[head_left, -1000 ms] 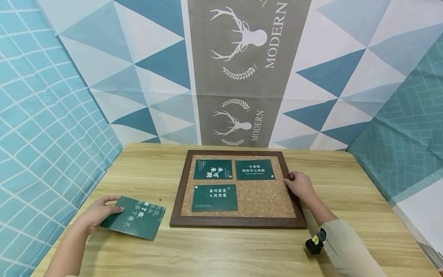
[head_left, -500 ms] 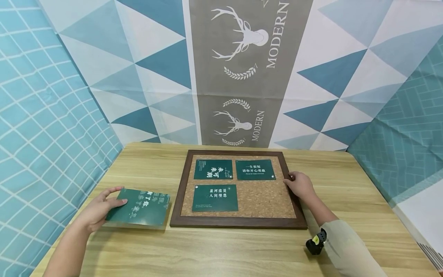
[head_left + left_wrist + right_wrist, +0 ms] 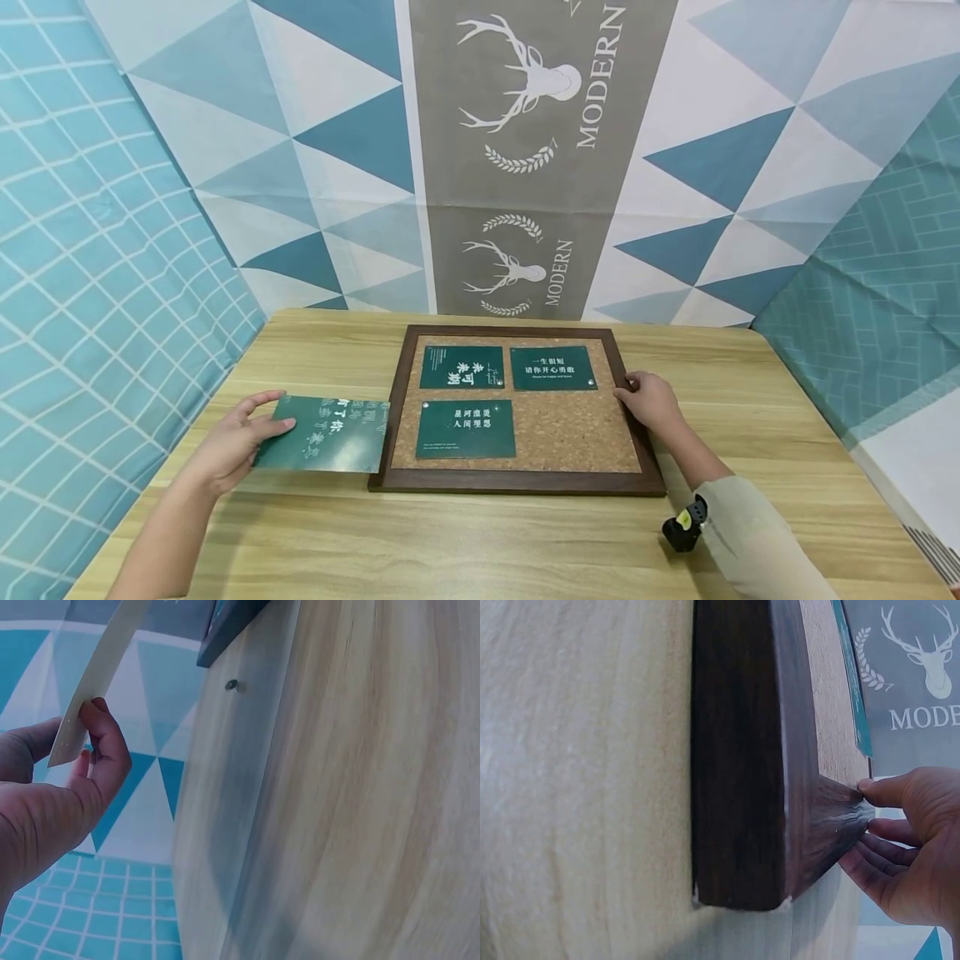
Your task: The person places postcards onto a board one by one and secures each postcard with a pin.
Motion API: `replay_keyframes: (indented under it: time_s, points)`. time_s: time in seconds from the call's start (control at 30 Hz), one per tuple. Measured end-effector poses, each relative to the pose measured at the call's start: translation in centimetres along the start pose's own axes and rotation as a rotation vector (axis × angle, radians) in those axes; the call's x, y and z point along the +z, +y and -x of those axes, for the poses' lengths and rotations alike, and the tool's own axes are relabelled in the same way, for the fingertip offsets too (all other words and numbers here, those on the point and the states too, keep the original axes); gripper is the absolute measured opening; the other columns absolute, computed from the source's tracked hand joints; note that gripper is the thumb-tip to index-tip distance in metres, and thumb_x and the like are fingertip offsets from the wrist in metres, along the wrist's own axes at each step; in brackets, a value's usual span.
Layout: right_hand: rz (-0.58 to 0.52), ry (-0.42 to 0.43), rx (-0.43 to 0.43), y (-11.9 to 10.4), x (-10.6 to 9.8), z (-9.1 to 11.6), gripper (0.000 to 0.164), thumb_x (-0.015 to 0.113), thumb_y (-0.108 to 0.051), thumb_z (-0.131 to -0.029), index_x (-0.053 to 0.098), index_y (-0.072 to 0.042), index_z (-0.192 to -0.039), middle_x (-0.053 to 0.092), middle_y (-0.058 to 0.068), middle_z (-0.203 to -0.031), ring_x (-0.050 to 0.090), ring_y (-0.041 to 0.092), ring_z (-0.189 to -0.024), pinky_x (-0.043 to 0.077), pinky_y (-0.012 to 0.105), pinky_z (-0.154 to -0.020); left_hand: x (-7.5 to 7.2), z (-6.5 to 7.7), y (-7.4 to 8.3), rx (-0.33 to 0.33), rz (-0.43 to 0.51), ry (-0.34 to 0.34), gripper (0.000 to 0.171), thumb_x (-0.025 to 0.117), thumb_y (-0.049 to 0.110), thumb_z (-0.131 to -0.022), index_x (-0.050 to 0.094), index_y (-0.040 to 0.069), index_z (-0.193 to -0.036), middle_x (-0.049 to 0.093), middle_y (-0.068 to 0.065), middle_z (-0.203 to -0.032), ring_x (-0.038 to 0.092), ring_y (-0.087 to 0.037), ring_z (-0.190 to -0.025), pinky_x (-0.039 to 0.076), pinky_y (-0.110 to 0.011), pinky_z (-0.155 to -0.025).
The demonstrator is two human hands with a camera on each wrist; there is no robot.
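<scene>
My left hand [image 3: 236,442] pinches a green postcard [image 3: 330,433] with white lettering by its left side, thumb on top. The card's right edge overlaps the left side of the cork board's brown frame [image 3: 517,481] in the head view. In the left wrist view, the card [image 3: 97,682] shows nearly edge-on between thumb and fingers. My right hand [image 3: 654,404] grips the board's right side; in the right wrist view, thumb and fingers pinch the frame [image 3: 739,765]. Three green cards are on the cork: upper left [image 3: 442,367], upper right [image 3: 536,354], and lower left [image 3: 442,437].
The board lies on a wooden table [image 3: 465,550]. Silvery round tacks show on the cards. A small dark tack [image 3: 232,685] is on the table near the frame in the left wrist view. A patterned wall covering [image 3: 360,108] rises behind the table.
My left hand has moved the card right and slightly away from me, turning it level with the board until it overlaps the frame. My right hand has stayed on the frame.
</scene>
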State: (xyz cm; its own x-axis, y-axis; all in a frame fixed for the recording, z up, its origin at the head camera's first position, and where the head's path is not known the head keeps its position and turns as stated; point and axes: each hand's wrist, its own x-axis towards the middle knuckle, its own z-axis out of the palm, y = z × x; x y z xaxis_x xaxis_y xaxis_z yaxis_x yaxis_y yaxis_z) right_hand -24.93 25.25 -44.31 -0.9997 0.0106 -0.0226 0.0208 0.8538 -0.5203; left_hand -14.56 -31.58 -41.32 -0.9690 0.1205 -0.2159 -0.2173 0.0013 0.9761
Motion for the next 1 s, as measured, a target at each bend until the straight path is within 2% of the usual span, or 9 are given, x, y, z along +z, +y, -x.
replay_keyframes:
  time_s: [0.13, 0.3, 0.4, 0.67, 0.87, 1.0]
  points:
    - [-0.006, -0.006, -0.002, 0.0, 0.0, 0.0, 0.048, 0.057, -0.019, -0.093, 0.048, 0.012, -0.128, 0.06, 0.028, -0.108, 0.058, 0.026, -0.077, 0.045, 0.032, -0.058, 0.7, -0.2, 0.2, 0.0, 0.008, -0.012, 0.041, 0.056, 0.008, -0.093, 0.032, 0.031, -0.118, 0.061, 0.005, -0.094, 0.066, -0.009, -0.075, 0.056, -0.025, -0.065]
    - [-0.001, 0.001, -0.007, 0.1, 0.1, 0.0, 0.048, 0.057, -0.019, -0.093, 0.048, 0.012, -0.128, 0.057, 0.031, -0.116, 0.06, 0.037, -0.096, 0.052, 0.042, -0.07, 1.6, -0.5, 0.4, -0.002, 0.013, -0.015, 0.043, 0.056, 0.007, -0.093, 0.032, 0.03, -0.12, 0.061, 0.005, -0.096, 0.066, -0.01, -0.076, 0.056, -0.026, -0.065]
    - [0.001, 0.002, -0.004, 0.1, 0.1, 0.0, 0.048, 0.057, -0.019, -0.093, 0.048, 0.012, -0.129, 0.057, 0.031, -0.117, 0.059, 0.039, -0.1, 0.052, 0.045, -0.074, 2.2, -0.7, 0.6, 0.001, 0.007, -0.015, 0.045, 0.058, 0.007, -0.092, 0.032, 0.027, -0.122, 0.063, 0.007, -0.096, 0.066, -0.01, -0.076, 0.056, -0.025, -0.066]
    - [-0.001, -0.002, 0.004, 0.0, 0.1, -0.1, 0.047, 0.058, -0.019, -0.093, 0.049, 0.011, -0.128, 0.058, 0.03, -0.114, 0.061, 0.034, -0.092, 0.051, 0.039, -0.067, 3.4, -1.0, 0.9, 0.007, -0.048, -0.012, 0.051, 0.06, 0.01, -0.091, 0.027, 0.019, -0.129, 0.06, 0.008, -0.098, 0.064, -0.008, -0.08, 0.054, -0.025, -0.069]
    - [0.001, -0.004, 0.006, 0.0, 0.1, -0.2, 0.048, 0.058, -0.021, -0.093, 0.049, 0.011, -0.128, 0.058, 0.03, -0.116, 0.06, 0.035, -0.095, 0.052, 0.04, -0.069, 4.2, -1.1, 0.9, 0.013, -0.02, -0.017, 0.05, 0.06, 0.009, -0.09, 0.029, 0.019, -0.128, 0.062, 0.007, -0.098, 0.065, -0.01, -0.079, 0.056, -0.026, -0.067]
    - [0.008, -0.002, 0.005, 0.0, 0.1, -0.1, 0.048, 0.058, -0.02, -0.093, 0.049, 0.011, -0.128, 0.058, 0.029, -0.115, 0.06, 0.03, -0.088, 0.05, 0.036, -0.065, 4.7, -1.3, 0.9, 0.015, -0.017, -0.022, 0.051, 0.06, 0.009, -0.09, 0.029, 0.018, -0.129, 0.061, 0.006, -0.099, 0.065, -0.01, -0.079, 0.056, -0.027, -0.068]
